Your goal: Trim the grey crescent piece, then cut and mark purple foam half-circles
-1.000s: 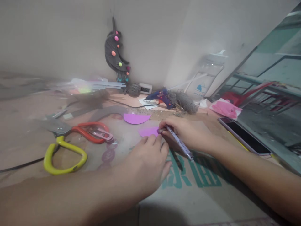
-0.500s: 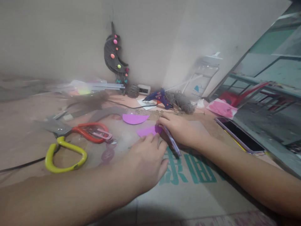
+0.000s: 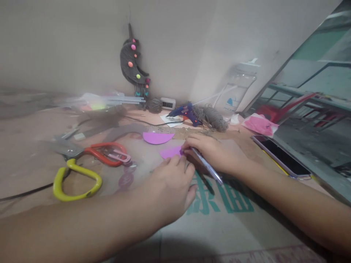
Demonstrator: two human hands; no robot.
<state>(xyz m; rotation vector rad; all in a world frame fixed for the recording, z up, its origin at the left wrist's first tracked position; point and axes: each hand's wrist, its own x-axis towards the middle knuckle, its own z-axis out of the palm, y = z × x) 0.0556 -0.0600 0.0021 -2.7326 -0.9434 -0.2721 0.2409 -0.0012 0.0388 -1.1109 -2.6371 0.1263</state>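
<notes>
My right hand (image 3: 204, 149) is closed around a slim, shiny pen (image 3: 210, 168) that slants down toward me. The pen's tip is hidden by the fingers, at the right end of a purple paper piece (image 3: 167, 152). My left hand (image 3: 174, 190) lies over the near edge of that piece, fingers stretched out and pressing on it. Just beyond lies a second purple paper half-circle (image 3: 158, 138), touched by neither hand.
Scissors (image 3: 78, 157) with red and yellow handles lie at left. Behind are a glue gun (image 3: 186, 113), grey yarn (image 3: 212, 118), a small digital display (image 3: 168, 103) and a clear bottle (image 3: 236, 91). A phone (image 3: 281, 156) lies at right. A decorated grey crescent (image 3: 127, 67) hangs on the wall.
The pen's near end has swung to the right, and my right hand has shifted slightly. My left hand and both purple pieces have stayed in place.
</notes>
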